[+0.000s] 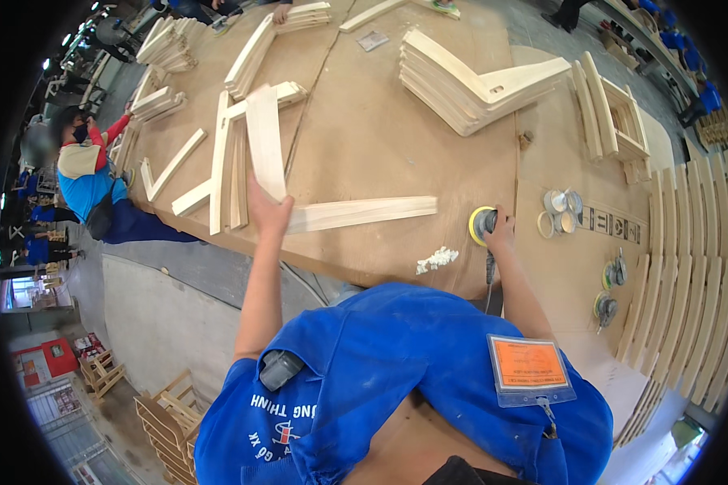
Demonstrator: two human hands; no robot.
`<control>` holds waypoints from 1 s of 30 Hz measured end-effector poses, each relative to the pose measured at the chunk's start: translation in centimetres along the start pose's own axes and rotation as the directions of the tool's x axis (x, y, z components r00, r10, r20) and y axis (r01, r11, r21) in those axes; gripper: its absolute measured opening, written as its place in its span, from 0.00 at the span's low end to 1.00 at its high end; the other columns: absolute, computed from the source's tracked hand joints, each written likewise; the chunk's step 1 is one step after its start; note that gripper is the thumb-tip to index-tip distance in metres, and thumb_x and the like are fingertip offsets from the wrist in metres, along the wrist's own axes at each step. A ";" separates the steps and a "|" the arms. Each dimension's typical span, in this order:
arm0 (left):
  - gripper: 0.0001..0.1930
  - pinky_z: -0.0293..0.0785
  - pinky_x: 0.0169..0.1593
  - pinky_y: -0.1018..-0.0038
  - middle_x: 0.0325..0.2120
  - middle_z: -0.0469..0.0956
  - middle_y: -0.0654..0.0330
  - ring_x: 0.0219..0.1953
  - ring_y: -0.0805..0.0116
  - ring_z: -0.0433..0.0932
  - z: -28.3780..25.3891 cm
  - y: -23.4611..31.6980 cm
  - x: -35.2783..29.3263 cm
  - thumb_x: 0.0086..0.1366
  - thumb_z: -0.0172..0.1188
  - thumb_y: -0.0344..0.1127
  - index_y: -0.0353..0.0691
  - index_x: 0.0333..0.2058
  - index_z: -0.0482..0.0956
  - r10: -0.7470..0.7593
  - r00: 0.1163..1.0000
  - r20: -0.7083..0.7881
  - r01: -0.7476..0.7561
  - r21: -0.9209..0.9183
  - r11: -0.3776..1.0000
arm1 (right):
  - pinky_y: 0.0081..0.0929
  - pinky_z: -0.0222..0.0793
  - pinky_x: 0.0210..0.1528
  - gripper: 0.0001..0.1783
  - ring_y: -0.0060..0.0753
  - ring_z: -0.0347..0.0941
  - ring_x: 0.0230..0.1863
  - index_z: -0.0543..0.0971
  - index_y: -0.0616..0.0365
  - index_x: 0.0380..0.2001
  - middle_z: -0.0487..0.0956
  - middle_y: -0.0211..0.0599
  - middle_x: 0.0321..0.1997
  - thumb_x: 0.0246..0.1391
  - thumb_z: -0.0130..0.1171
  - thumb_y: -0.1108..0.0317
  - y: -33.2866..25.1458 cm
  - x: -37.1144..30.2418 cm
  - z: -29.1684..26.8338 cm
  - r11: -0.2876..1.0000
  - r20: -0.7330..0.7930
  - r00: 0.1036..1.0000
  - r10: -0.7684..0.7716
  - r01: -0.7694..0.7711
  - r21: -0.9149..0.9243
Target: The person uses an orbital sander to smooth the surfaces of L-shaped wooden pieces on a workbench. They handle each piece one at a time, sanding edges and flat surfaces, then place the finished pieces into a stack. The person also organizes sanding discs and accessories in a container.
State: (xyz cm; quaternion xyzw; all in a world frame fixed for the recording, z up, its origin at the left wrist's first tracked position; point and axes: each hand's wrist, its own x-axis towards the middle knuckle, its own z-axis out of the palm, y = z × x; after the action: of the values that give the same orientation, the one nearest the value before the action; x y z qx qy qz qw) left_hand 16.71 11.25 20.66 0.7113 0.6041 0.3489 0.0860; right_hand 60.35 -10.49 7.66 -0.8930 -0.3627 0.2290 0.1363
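Note:
My left hand point(268, 208) is closed around the corner of an angled, L-shaped wooden frame piece point(364, 212). One arm of the piece points away from me and the other lies to the right along the table. At the right, my right hand point(501, 230) grips an orbital sander point(484, 225) with a yellow-rimmed pad; its cord runs down toward the table edge. The sander is tilted, with its pad facing left, apart from the wood. Between the wood and the sander sits a small heap of white crumbly bits point(437, 260).
Stacked angled wooden pieces point(461, 89) stand at the far middle, with more pieces point(218, 162) at the left. Round tins point(560, 212) and two more sanders point(609, 291) lie right. Wooden slats point(687, 267) line the right side. A masked person point(89, 174) works at the left edge.

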 end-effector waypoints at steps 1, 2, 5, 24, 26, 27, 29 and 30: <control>0.47 0.64 0.56 0.63 0.50 0.67 0.44 0.55 0.50 0.65 -2.6 1.5 1.1 0.41 0.65 0.28 0.32 0.61 0.51 0.074 0.997 -0.024 -0.071 0.079 0.994 | 0.41 0.67 0.54 0.44 0.56 0.65 0.55 0.55 0.40 0.62 0.57 0.53 0.60 0.41 0.62 0.74 -0.8 0.3 0.2 1.000 0.018 1.000 -0.024 0.024 -0.007; 0.46 0.64 0.56 0.63 0.51 0.67 0.44 0.55 0.50 0.66 -5.0 3.2 1.9 0.42 0.65 0.27 0.34 0.62 0.51 0.110 0.994 -0.002 -0.109 0.079 0.991 | 0.41 0.67 0.55 0.44 0.56 0.65 0.55 0.55 0.39 0.62 0.57 0.52 0.60 0.41 0.62 0.74 -1.5 0.7 0.5 0.999 0.035 0.998 -0.047 0.047 -0.015; 0.45 0.65 0.56 0.64 0.52 0.68 0.44 0.54 0.50 0.68 -10.3 8.7 3.6 0.45 0.64 0.26 0.39 0.63 0.53 0.155 0.980 0.126 -0.159 0.027 0.987 | 0.41 0.68 0.53 0.43 0.54 0.66 0.55 0.55 0.35 0.62 0.55 0.50 0.62 0.43 0.63 0.69 -3.5 2.0 1.8 0.993 0.065 0.994 -0.091 0.096 -0.072; 0.39 0.62 0.57 0.60 0.53 0.64 0.46 0.55 0.48 0.63 0.3 14.8 0.3 0.46 0.68 0.40 0.43 0.59 0.63 0.580 0.814 -0.007 -0.516 -0.465 0.719 | 0.28 0.67 0.50 0.27 0.33 0.70 0.49 0.65 0.70 0.50 0.71 0.46 0.50 0.49 0.62 0.70 -23.1 -3.6 -2.1 0.545 -0.101 0.822 -0.560 0.458 0.703; 0.48 0.58 0.60 0.59 0.57 0.58 0.44 0.58 0.45 0.59 1.0 10.0 -1.6 0.45 0.70 0.42 0.39 0.63 0.53 0.403 0.846 0.349 -0.212 -0.474 0.855 | 0.30 0.67 0.50 0.24 0.35 0.72 0.47 0.68 0.72 0.47 0.74 0.47 0.44 0.49 0.62 0.71 -23.2 -4.0 -3.3 0.435 -0.200 0.845 -0.496 0.441 0.785; 0.49 0.58 0.60 0.59 0.56 0.59 0.44 0.57 0.45 0.59 1.3 8.1 -3.2 0.45 0.70 0.42 0.38 0.63 0.51 0.391 0.843 0.370 -0.203 -0.454 0.867 | 0.29 0.67 0.49 0.24 0.34 0.72 0.47 0.68 0.71 0.47 0.74 0.46 0.45 0.49 0.62 0.71 -24.1 -4.2 -3.9 0.432 -0.207 0.840 -0.501 0.450 0.781; 0.49 0.58 0.59 0.59 0.56 0.60 0.44 0.57 0.44 0.60 1.3 4.6 -5.3 0.44 0.71 0.42 0.38 0.63 0.51 0.351 0.850 0.392 -0.198 -0.381 0.903 | 0.28 0.67 0.49 0.23 0.32 0.71 0.46 0.68 0.71 0.47 0.74 0.44 0.45 0.50 0.62 0.71 -26.6 -5.5 -5.1 0.374 -0.242 0.808 -0.537 0.485 0.790; 0.49 0.58 0.59 0.59 0.56 0.60 0.44 0.57 0.44 0.60 1.2 3.2 -6.3 0.44 0.71 0.42 0.38 0.62 0.52 0.348 0.867 0.356 -0.225 -0.344 0.912 | 0.28 0.67 0.49 0.23 0.31 0.71 0.46 0.68 0.70 0.47 0.74 0.44 0.45 0.50 0.62 0.71 -27.9 -6.3 -5.8 0.363 -0.255 0.802 -0.541 0.496 0.789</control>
State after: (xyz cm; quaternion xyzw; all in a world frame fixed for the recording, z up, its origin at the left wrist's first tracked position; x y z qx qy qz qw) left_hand 19.80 5.02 19.08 0.8303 0.4011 0.2861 0.2607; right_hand 42.98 4.13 25.99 -0.5537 -0.4756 0.3374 0.5945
